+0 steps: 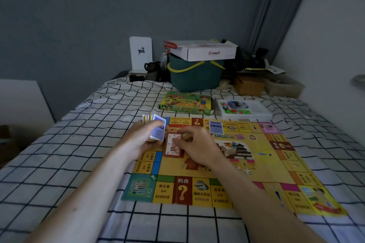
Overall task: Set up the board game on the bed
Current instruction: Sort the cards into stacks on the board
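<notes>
My left hand grips the card stack over the game board's far-left corner on the bed. My right hand, just beside it, pinches a red-backed card, its long axis running away from me, inward of the stack.

The far-left corner of the yellow paper game board is covered by the left hand and its fanned stack of blue-backed cards. Part of the brown-bordered card is hidden under the right hand. Small pieces in the clear plastic tray are too blurred to be identified.
</notes>
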